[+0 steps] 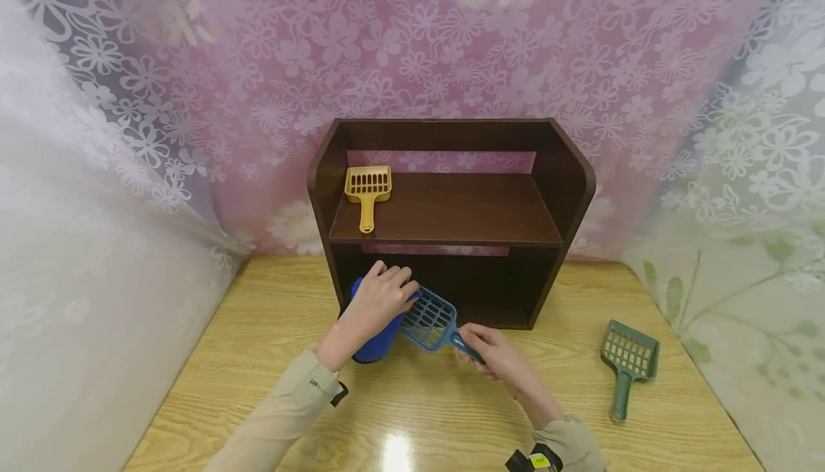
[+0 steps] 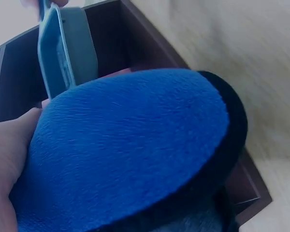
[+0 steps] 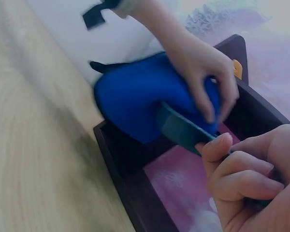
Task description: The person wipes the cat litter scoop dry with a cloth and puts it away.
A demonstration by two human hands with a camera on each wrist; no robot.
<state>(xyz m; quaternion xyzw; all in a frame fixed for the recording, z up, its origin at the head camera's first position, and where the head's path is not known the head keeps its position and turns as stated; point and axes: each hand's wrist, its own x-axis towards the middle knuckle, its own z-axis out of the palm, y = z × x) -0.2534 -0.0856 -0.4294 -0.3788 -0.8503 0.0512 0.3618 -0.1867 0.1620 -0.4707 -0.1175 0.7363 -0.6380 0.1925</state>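
Observation:
My left hand (image 1: 380, 300) grips a blue plush pad (image 1: 380, 343) with a black edge, which fills much of the left wrist view (image 2: 130, 140). In my right hand (image 1: 493, 354) is the handle of a blue litter scoop (image 1: 428, 320), its slotted head pointing left. The scoop's far end meets the pad, and in the right wrist view the scoop (image 3: 181, 128) lies against the pad's blue face (image 3: 130, 96). Both hands are in front of the lower compartment of a dark brown shelf (image 1: 445, 207). Part of the scoop's head is hidden behind the left fingers.
A yellow litter scoop (image 1: 368, 196) stands at the left of the upper shelf, handle toward me. At the right on the wooden table (image 1: 258, 357) lies a green litter scoop (image 1: 628, 361). Flowered curtains (image 1: 451, 42) hang behind and on both sides.

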